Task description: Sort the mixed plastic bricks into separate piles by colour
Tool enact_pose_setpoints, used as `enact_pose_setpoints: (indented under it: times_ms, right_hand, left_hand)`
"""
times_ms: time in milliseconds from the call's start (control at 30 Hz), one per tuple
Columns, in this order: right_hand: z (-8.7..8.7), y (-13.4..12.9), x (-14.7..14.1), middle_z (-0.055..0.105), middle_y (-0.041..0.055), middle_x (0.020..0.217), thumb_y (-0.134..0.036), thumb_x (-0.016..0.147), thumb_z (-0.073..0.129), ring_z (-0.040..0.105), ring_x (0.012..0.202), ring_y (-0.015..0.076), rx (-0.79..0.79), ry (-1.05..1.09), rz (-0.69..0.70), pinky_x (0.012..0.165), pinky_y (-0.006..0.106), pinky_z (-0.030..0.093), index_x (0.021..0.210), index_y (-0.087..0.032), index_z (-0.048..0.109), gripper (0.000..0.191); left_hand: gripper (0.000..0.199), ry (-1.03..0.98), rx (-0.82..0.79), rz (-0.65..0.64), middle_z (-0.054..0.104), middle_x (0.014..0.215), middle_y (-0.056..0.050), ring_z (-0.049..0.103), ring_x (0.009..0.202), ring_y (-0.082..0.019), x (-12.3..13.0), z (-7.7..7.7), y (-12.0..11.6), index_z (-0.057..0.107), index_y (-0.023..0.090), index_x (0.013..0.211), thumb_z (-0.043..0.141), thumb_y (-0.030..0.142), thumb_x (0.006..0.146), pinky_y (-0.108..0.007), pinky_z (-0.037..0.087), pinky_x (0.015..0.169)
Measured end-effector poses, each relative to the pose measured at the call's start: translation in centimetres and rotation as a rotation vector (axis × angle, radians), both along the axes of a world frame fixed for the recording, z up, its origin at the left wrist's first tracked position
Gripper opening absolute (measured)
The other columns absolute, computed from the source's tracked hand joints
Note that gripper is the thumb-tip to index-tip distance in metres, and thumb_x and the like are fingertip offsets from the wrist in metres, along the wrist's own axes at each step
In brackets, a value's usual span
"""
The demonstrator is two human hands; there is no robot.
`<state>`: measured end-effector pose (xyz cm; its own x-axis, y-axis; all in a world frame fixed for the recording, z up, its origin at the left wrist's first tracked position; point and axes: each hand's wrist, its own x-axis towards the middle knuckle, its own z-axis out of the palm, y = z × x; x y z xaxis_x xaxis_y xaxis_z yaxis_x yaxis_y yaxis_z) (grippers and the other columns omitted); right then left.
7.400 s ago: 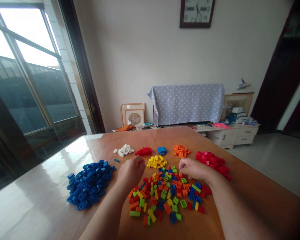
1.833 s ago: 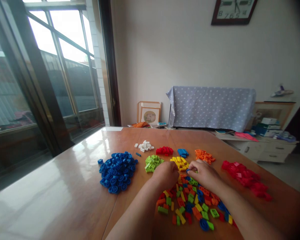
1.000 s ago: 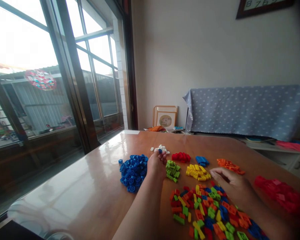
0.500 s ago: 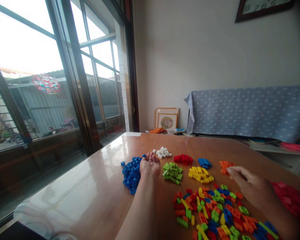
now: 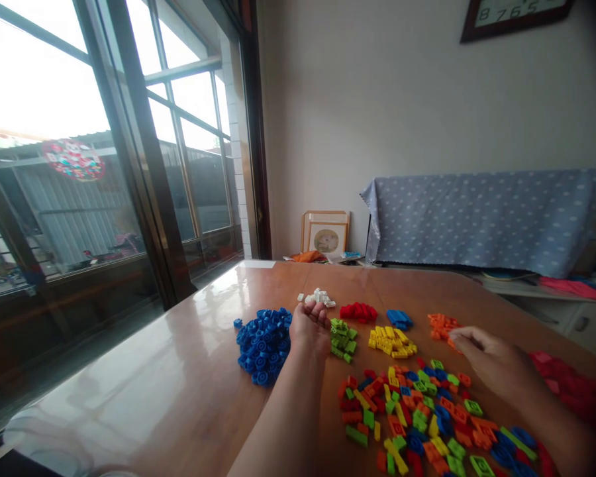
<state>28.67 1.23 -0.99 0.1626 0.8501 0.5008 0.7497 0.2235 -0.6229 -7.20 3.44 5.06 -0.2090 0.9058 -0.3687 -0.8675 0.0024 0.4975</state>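
Observation:
My left hand (image 5: 310, 328) is palm up with loosely curled, parted fingers, and no brick shows in it. It hovers between a heap of blue round bricks (image 5: 263, 348) and a green brick pile (image 5: 344, 341), partly covering the green one. Behind its fingertips lie white bricks (image 5: 320, 297). My right hand (image 5: 489, 358) is closed in a pinch at the right edge of a small orange brick pile (image 5: 441, 324). Whatever its fingertips hold is hidden. Below and between the hands spreads a mixed heap of coloured bricks (image 5: 420, 411).
Along the brown table (image 5: 189, 371) sit piles of red bricks (image 5: 358, 312), flat blue bricks (image 5: 400, 319) and yellow bricks (image 5: 392, 342). Something red (image 5: 571, 387) lies beyond my right forearm. A glass window stands at the left, and a spotted blue cloth (image 5: 481, 222) hangs behind the table.
My left hand has moved right, away from the blue heap and toward the green pile. My right hand stays pinched by the orange bricks. The whole view has shifted slightly.

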Motion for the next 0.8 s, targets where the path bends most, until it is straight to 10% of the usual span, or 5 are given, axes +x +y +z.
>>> enact_pose_setpoints:
  times_ms: [333,800]
  right_hand:
    - [0.6,-0.5,-1.0,0.07,0.0036,0.091,-0.029,0.079,0.053,0.062,0.089,0.0208,-0.23,-0.244,0.079,0.079,0.029,0.045,0.079,-0.023,0.071,0.02]
    - [1.4,-2.3,-3.2,0.065,0.0022,0.087,-0.048,0.081,0.063,0.058,0.09,0.0215,-0.405,-0.47,-0.007,0.07,0.028,0.037,0.071,-0.024,0.064,0.025]
  left_hand:
    - [0.012,0.176,0.059,-0.2,0.064,0.066,0.0,0.055,0.047,-0.008,1.9,0.6,-0.7,0.059,0.016,0.085,0.061,0.028,0.083,-0.017,0.04,0.047]
    - [0.023,0.443,0.135,-0.336,0.068,0.075,-0.005,0.056,0.051,-0.008,4.1,-0.3,-1.4,0.063,0.015,0.091,0.069,0.03,0.076,-0.017,0.038,0.047]
